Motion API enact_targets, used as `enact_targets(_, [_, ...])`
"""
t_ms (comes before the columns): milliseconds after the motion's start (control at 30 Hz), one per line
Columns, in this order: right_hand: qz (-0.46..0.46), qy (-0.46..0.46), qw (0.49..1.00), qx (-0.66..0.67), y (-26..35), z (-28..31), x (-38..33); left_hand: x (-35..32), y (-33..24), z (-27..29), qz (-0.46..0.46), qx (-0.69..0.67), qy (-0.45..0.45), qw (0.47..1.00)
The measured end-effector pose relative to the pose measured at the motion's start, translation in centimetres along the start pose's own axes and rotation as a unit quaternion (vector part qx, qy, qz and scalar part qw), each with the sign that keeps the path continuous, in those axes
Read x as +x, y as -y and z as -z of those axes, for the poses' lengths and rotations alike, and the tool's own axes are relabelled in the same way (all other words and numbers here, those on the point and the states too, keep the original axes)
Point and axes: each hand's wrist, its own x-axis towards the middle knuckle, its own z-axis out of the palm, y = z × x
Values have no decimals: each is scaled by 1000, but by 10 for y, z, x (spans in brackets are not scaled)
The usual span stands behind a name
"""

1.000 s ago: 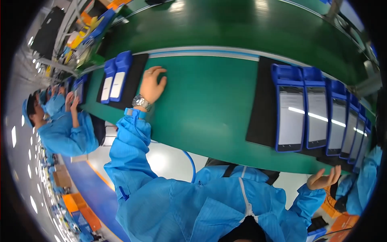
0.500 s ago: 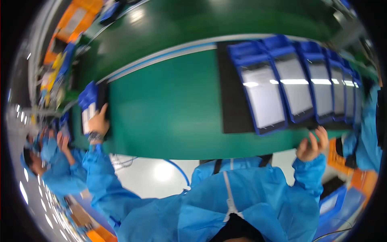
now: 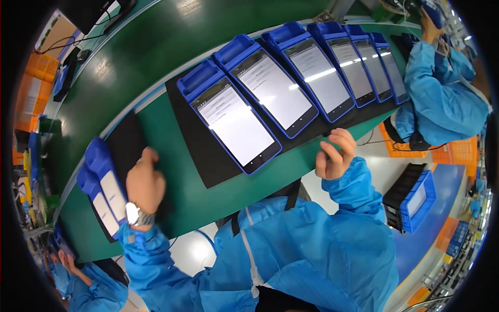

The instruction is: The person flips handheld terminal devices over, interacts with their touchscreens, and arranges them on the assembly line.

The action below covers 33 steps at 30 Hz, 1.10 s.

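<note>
My left hand [image 3: 146,182], with a watch on its wrist, is over a black mat [image 3: 126,143] at the left, beside two blue devices. They lie with pale label panels up: the nearer-to-hand device [image 3: 112,188] and the outer device [image 3: 103,212]. Blur and the back of the hand hide most of its fingers, and no held object shows. My right hand [image 3: 337,155] is raised at the table's front edge, fingers loosely bent and apart, holding nothing. Beyond it, several blue handheld terminals [image 3: 236,125] with lit screens lie in a slanted row.
Under the terminals is a wider black mat [image 3: 200,164] on the green table [image 3: 182,195]. A co-worker in blue [image 3: 442,93] sits at the right end; another person's sleeve [image 3: 99,288] is at lower left. A blue-rimmed crate [image 3: 416,200] stands on the floor at right.
The view has turned, so the terminals appear farther left. My left hand has come off the blue device onto the mat beside it. My right hand stays raised near the front edge.
</note>
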Motion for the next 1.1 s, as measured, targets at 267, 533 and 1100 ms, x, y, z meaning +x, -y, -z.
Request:
enact_targets(267, [10,46,999,11,1,3,4,34,-79,-4,-17,-120,-71,990])
enact_targets(533, [0,41,999,26,3,0,0,6,-11,-6,158,169,-118,966])
enact_targets(1100, [-30,19,999,33,1,-1,-10,18,-15,-7,91,-8,-86,992])
